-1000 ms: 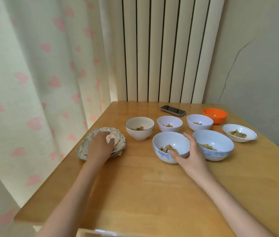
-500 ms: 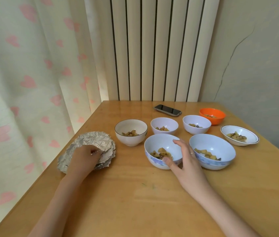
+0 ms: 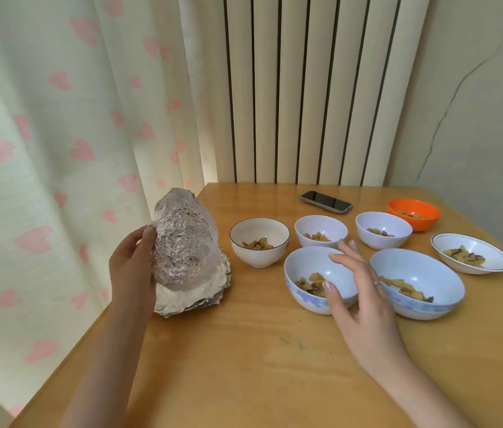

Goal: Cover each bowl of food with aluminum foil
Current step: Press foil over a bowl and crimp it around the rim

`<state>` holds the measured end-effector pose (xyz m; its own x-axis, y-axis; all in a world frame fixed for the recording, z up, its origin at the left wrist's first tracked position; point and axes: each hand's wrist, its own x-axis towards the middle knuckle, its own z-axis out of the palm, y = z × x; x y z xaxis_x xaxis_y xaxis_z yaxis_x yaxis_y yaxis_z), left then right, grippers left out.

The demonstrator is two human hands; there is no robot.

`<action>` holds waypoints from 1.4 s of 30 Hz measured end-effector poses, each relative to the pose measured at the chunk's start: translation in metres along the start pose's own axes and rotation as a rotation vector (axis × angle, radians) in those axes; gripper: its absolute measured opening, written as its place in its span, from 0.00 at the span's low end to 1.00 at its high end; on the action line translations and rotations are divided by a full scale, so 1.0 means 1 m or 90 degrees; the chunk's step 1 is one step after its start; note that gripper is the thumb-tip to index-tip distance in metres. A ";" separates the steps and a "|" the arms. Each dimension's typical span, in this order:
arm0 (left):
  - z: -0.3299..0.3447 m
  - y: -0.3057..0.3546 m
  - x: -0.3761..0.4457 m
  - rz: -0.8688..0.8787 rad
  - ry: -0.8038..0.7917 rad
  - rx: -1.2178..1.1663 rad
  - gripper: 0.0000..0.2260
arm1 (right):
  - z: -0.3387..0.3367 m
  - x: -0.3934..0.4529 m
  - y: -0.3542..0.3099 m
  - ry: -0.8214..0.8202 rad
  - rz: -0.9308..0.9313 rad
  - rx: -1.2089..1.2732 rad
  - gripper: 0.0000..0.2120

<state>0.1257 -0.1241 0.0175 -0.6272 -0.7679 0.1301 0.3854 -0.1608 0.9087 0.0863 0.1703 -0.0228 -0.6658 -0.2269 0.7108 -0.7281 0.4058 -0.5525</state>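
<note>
My left hand pinches one crinkled foil sheet and holds it upright above the stack of foil sheets at the table's left edge. Several uncovered bowls hold brown food chunks. My right hand hovers with spread fingers over the right rim of the near pale blue bowl, thumb beside its side. To its right stands a larger blue bowl. Behind are a white dark-rimmed bowl, two small lilac bowls, an orange bowl and a shallow white dish.
The wooden table stands against a heart-patterned curtain on the left and a striped panel behind. A phone lies face up near the far edge. A cracked wall is on the right.
My left hand has lifted the top foil sheet off the stack and tilted it upright. My right hand has let go of the near blue bowl's side and its fingers have spread.
</note>
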 end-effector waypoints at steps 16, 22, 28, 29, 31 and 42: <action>0.033 -0.002 -0.102 -0.148 -0.431 0.167 0.17 | -0.011 0.004 -0.046 -0.162 0.555 0.386 0.15; 0.038 -0.016 -0.105 -0.237 -0.522 0.192 0.16 | -0.032 0.000 -0.041 -0.182 0.538 0.319 0.06; 0.055 -0.030 -0.114 -0.296 -0.584 0.157 0.14 | -0.053 -0.001 -0.030 -0.132 0.498 0.232 0.08; 0.058 -0.032 -0.114 -0.307 -0.601 0.151 0.15 | -0.057 0.000 -0.027 -0.142 0.491 0.220 0.09; 0.066 -0.031 -0.114 -0.326 -0.590 0.133 0.16 | -0.069 0.008 -0.023 -0.192 0.473 0.228 0.07; 0.079 -0.042 -0.095 -0.311 -0.378 0.017 0.14 | -0.093 0.138 0.140 -0.342 0.305 -0.374 0.14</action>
<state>0.1156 0.0047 -0.0014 -0.9831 -0.1505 -0.1040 -0.0405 -0.3755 0.9259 -0.0921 0.2782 0.0380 -0.9674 -0.2386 0.0853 -0.2534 0.9125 -0.3213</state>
